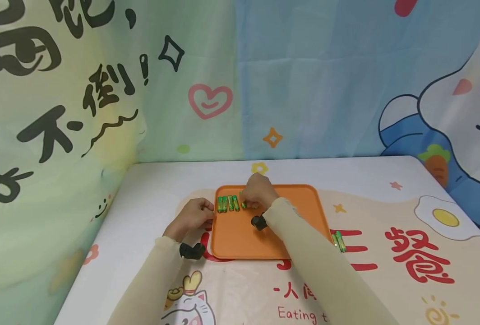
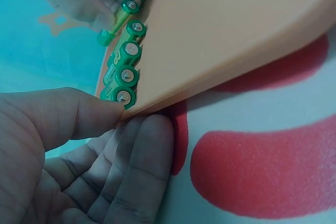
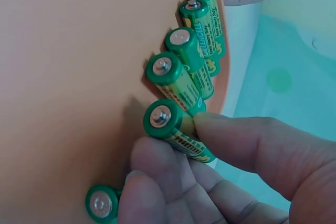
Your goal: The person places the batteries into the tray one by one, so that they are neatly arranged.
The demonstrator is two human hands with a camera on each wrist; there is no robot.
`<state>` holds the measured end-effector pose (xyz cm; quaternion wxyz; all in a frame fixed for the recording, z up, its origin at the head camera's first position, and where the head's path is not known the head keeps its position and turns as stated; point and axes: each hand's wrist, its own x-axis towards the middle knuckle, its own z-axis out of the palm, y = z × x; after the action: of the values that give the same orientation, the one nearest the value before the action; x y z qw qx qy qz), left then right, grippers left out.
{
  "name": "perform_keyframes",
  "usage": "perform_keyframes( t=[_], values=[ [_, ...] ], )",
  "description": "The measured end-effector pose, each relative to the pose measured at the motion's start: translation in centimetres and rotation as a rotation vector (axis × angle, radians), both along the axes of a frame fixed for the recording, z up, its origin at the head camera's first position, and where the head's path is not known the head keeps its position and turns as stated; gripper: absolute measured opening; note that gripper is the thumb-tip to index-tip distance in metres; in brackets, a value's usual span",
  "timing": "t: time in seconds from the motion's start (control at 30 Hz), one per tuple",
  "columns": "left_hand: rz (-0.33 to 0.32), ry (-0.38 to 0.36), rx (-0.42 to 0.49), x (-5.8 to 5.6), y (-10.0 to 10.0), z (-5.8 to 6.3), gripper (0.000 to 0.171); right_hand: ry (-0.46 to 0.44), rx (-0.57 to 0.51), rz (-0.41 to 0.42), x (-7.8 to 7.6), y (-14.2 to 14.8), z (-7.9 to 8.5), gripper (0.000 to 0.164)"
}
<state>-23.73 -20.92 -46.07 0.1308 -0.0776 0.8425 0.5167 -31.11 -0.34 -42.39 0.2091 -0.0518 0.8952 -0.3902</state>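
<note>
My left hand (image 1: 194, 215) grips the left rim of the orange tray (image 1: 260, 239), thumb on top and fingers below, as the left wrist view shows. Inside that rim, several green-and-gold cylindrical batteries (image 1: 228, 204) lie side by side in a row. One of them (image 3: 180, 38) shows a flat end where its neighbours show a button end. My right hand (image 1: 259, 192) pinches another battery (image 3: 163, 119) between thumb and fingers, right at the end of the row. One more battery (image 3: 102, 203) is partly hidden beside the right hand's curled fingers.
Two more batteries (image 1: 339, 241) lie on the printed tablecloth (image 1: 370, 293) just right of the tray, close to the right sleeve. Each wrist wears a small black camera (image 1: 192, 251). A printed cloth backdrop (image 1: 313, 90) rises behind the table.
</note>
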Motion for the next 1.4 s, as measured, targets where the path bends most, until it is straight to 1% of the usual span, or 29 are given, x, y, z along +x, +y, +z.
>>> perform_keyframes(
  t=[0.13, 0.37, 0.67, 0.93, 1.13, 1.27, 1.4],
  values=[
    [-0.001, -0.004, 0.014, 0.0, 0.0, -0.2, 0.017, 0.006, 0.023, -0.008, 0.1, -0.4, -0.2, 0.033],
    [-0.014, -0.011, 0.065, -0.1, -0.2, -0.2, 0.017, 0.005, 0.029, -0.036, 0.1, -0.9, -0.4, 0.04],
    [-0.013, -0.011, 0.052, -0.1, -0.2, -0.1, 0.017, 0.013, 0.055, -0.05, 0.3, -1.2, -0.2, 0.04],
    [-0.01, -0.018, 0.038, 0.0, -0.2, 0.0, 0.017, 0.026, 0.085, -0.042, 0.2, -1.3, -0.3, 0.04],
    [-0.012, -0.011, 0.045, 0.0, -0.2, 0.1, 0.017, 0.028, 0.079, -0.043, 0.3, -1.2, -0.2, 0.043],
    [-0.007, -0.011, 0.041, 0.0, -0.2, 0.0, 0.018, 0.033, 0.063, -0.04, 0.3, -1.1, -0.2, 0.042],
    [-0.005, -0.012, 0.043, 0.0, -0.2, 0.0, 0.017, 0.038, 0.037, -0.035, 0.3, -1.0, -0.2, 0.032]
  ],
)
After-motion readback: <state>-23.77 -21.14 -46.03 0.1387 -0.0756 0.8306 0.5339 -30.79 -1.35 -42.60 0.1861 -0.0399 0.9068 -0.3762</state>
